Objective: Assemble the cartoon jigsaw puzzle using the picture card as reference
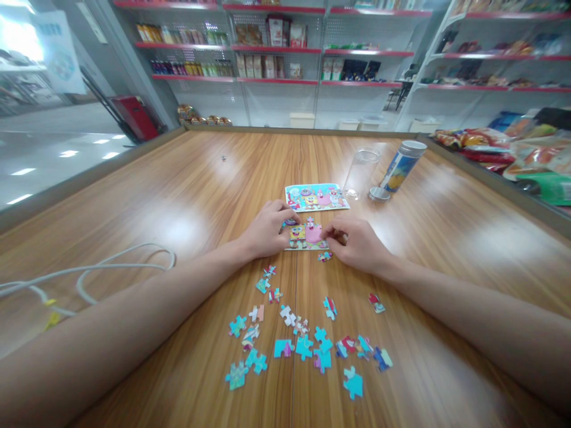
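A partly joined cartoon jigsaw [307, 236] lies on the wooden table [187, 190] between my hands. My left hand [266, 229] rests at its left edge, fingers curled and pressing on the pieces there. At the right edge my right hand [357, 242] has its fingertips pinched against the puzzle. Just beyond lies the printed reference picture [316, 197]. Several loose pieces [303, 342], mostly turquoise, are scattered nearer to me, and one small piece [325, 257] sits just below the joined part.
A clear plastic tube [361, 172], its metal lid [379, 194] and a printed canister [402, 165] stand at the far right. Snack bags [513, 148] line the right edge. A white cable [89, 273] loops at the left. Store shelves [276, 47] fill the background.
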A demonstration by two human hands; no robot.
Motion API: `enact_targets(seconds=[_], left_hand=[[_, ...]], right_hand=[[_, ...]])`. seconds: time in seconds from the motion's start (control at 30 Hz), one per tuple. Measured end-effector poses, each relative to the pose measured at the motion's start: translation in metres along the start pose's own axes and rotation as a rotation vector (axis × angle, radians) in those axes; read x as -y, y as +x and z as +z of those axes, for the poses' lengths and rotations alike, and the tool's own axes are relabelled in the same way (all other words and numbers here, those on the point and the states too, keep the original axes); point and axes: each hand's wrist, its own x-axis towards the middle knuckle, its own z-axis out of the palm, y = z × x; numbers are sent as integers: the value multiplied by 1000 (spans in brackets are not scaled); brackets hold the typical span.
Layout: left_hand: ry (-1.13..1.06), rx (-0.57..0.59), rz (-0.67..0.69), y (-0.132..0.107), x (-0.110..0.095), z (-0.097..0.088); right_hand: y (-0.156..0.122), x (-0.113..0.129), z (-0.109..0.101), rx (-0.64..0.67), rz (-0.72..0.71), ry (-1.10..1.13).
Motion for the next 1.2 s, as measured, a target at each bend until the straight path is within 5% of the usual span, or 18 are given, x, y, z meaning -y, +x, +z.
enact_targets(seconds=[1.2], left_hand=[[-43, 41, 83, 0, -5, -2]], right_hand=[[-1, -1, 1, 35, -22, 43]])
